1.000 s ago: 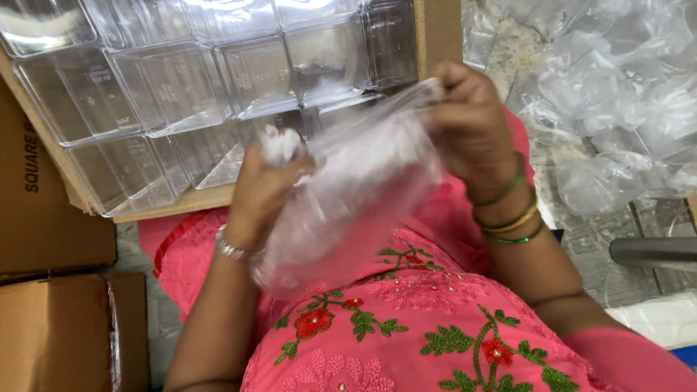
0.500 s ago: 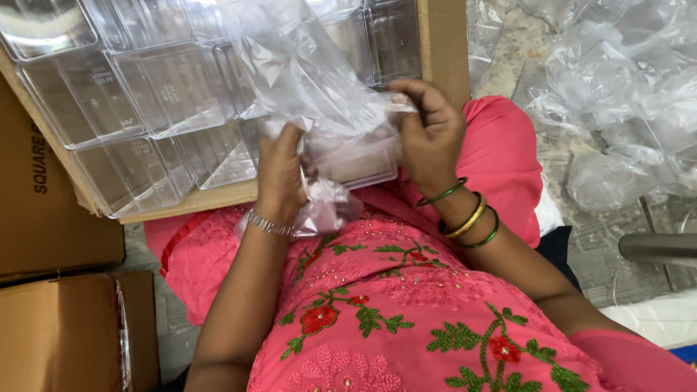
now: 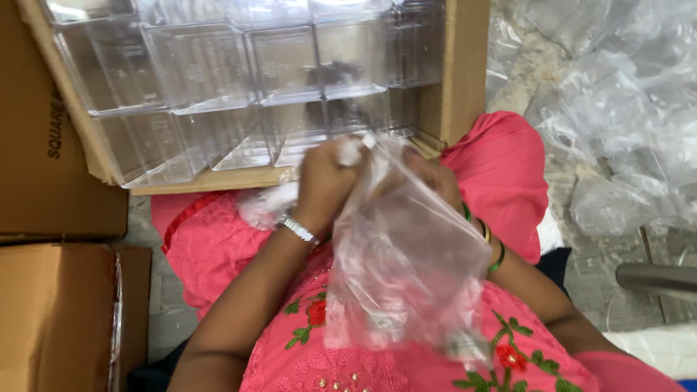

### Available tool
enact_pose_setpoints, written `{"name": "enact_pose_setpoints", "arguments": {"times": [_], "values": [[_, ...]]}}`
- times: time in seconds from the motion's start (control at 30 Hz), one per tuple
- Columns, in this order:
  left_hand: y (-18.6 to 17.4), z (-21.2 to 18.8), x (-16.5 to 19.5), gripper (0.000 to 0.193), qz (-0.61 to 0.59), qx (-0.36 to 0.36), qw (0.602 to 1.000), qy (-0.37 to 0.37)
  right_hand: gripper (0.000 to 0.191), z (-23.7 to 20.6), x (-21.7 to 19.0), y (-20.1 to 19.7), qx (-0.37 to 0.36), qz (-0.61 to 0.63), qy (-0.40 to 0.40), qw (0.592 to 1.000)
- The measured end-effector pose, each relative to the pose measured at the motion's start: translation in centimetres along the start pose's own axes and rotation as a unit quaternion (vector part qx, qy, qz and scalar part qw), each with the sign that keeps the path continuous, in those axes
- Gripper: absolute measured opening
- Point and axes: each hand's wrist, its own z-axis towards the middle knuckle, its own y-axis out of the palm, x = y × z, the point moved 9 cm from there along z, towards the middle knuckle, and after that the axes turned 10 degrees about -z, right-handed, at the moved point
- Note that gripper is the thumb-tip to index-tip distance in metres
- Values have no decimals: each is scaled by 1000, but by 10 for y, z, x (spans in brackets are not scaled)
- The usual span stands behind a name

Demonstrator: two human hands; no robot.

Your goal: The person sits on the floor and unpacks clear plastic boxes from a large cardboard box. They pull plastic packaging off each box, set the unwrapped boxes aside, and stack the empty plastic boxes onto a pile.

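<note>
Clear plastic bag point(image 3: 406, 268) hangs from both hands, left hand point(image 3: 327, 181) gripping its top.

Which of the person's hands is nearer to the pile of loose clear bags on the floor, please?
The right hand, behind the clear plastic bag, sits closer to the pile of clear bags at the right. The left hand is farther off, on the bag's other side.

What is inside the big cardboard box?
The cardboard box holds rows of clear plastic containers. The left hand and plastic bag cover its near edge.
</note>
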Motion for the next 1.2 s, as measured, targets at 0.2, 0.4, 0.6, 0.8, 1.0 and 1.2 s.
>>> {"name": "enact_pose_setpoints", "arguments": {"times": [0.2, 0.4, 0.6, 0.8, 1.0, 1.2], "values": [[9, 2, 4, 20, -21, 30, 999, 39, 32, -59, -22, -90, 178, 23, -92, 979], [-52, 2, -9, 22, -36, 135, 990, 20, 37, -190, -36, -332, 623, -22, -203, 755], [-99, -3, -64, 20, -305, 258, 914, -75, 55, -277, -19, -386, 753, -450, 136, 461], [-150, 7, -74, 27, -349, 341, 872, -42, 80, -221, -30, -391, 332, -663, 511, 435], [-147, 12, -68, 31, -347, 343, 871, -57, 7, -7, -87, -162, 305, -555, -191, 750], [-156, -1, -51, 37, -362, 305, 880, -38, 59, 194, -27, -6, 126, -435, -95, 886]]}}
